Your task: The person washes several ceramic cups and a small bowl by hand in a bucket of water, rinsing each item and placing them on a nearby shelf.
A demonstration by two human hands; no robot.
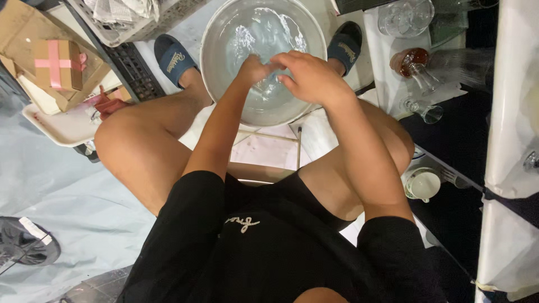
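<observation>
Both hands, left hand point(252, 70) and right hand point(309, 76), are meeting over the water-filled basin point(213, 84), curled around something small and clear I cannot tell, washing apparently underway, with glasses point(418, 73) waiting right of them.

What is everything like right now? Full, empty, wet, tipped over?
Basin: upright, holding water.
Left hand: in the basin, over the water.
Right hand: over the basin, fingers bent.
Stemmed glass: lying on its side.
Glass bottle: tipped over, brown liquid inside.
White cup: upright.
Pink-taped box: closed.
</observation>
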